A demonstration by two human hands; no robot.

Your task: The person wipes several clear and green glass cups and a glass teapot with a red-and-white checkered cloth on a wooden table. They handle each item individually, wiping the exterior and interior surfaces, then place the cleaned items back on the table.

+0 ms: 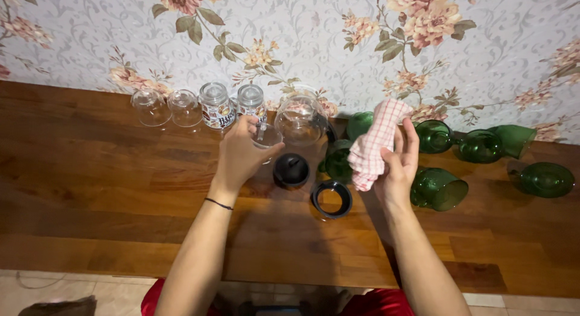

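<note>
Flowered wallpaper (314, 32) fills the background, pale with pink blossoms and green leaves, and below it runs a dark wooden surface (90, 189) that carries all the glassware. Along the right side stand and lie several green glasses (480, 145), some upright near the wall, one tipped on its side (438, 189) just beside the right wrist. Toward the back, left of centre, a row of clear jars and glasses (184, 107) stands upside down, two of them with printed labels. A large clear glass bowl (300, 119) sits at the centre near the wall.

At the middle of the surface, the left hand (241, 156) holds a small clear glass piece (266, 136), its fingers curled around it and gripping its edge; a thin dark band circles the wrist. The right hand (399, 165) is raised next to it, fingers closed on a red-and-white checked cloth (374, 144) that bunches above the palm. Between the two hands, a round black lid (291, 170) rests on the wood, and a black ring (331, 199) lies just in front of it, nearer the person.
</note>
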